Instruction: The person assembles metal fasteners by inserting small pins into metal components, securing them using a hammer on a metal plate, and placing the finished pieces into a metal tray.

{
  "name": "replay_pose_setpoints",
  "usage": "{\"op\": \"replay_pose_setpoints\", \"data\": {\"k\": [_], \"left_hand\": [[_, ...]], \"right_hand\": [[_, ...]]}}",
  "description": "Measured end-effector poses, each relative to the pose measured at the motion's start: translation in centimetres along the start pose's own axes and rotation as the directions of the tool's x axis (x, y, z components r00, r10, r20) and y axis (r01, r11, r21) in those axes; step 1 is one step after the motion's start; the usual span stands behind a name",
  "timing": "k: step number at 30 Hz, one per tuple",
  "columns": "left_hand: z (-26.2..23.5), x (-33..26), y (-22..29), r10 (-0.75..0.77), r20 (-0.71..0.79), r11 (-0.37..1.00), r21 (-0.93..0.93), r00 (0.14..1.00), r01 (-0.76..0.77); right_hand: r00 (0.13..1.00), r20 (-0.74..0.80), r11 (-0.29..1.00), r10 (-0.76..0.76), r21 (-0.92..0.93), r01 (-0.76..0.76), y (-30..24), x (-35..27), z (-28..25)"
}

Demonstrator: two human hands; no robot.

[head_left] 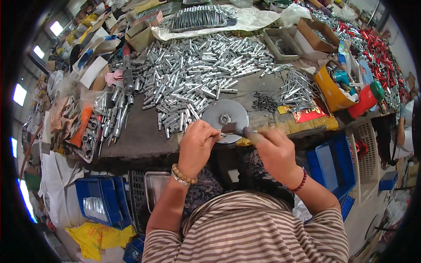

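Note:
My left hand [197,141] is closed in a pinch at the near rim of a round grey metal disc [215,115]. A small metal piece [224,135] sticks out from its fingertips. To the right, my right hand [277,153] is closed on a small dark hammer-like tool [248,131], smeared by motion. The tool's dark end is above the disc's near right part, close to the left fingertips; I cannot tell whether it touches anything. A round metal fitting [225,119] sits mid-disc. Beyond the disc lies a heap of silvery metal tubes [197,72].
Dark screws [264,102] and thin metal rods [297,90] lie right of the disc. A yellow container [335,90] stands at the bench's right, with red tools [372,57] farther off. Sockets and an orange-handled tool [81,127] lie left. Blue crates [103,201] flank me below.

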State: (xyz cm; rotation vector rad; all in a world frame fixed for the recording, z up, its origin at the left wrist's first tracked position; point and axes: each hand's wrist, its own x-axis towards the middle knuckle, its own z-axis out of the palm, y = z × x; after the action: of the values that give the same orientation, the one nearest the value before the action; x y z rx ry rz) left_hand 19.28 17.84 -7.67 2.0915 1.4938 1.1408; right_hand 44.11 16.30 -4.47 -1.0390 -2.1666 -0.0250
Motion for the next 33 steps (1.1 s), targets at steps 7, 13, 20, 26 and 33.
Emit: {"op": "replay_pose_setpoints", "data": {"k": [7,13,20,26,33], "left_hand": [[-0.7,0.4,0.2,-0.043,0.061,0.997,-0.064,0.997,0.047],[-1.1,0.6,0.1,-0.051,0.105,0.993,-0.104,0.993,0.062],[-1.0,-0.3,-0.3,0.033,0.086,0.999,-0.035,0.996,-0.030],[0.6,-4.0,1.3,-0.234,-0.088,0.949,-0.237,0.968,0.208],[2.1,-5.6,3.3,-0.580,0.183,0.392,-0.791,0.794,0.469]], "right_hand": [[0.965,0.123,0.931,0.231,0.259,-0.256,0.4,1.3,0.9],[0.992,0.030,0.988,-0.124,-0.093,0.126,2.8,4.1,1.9],[0.930,0.320,0.980,0.181,0.017,-0.197,-0.9,0.7,1.3],[0.721,0.612,0.668,0.325,0.391,-0.633,-1.8,0.4,1.4],[0.619,0.677,0.409,0.399,0.473,-0.781,-3.5,-1.7,3.0]]}}
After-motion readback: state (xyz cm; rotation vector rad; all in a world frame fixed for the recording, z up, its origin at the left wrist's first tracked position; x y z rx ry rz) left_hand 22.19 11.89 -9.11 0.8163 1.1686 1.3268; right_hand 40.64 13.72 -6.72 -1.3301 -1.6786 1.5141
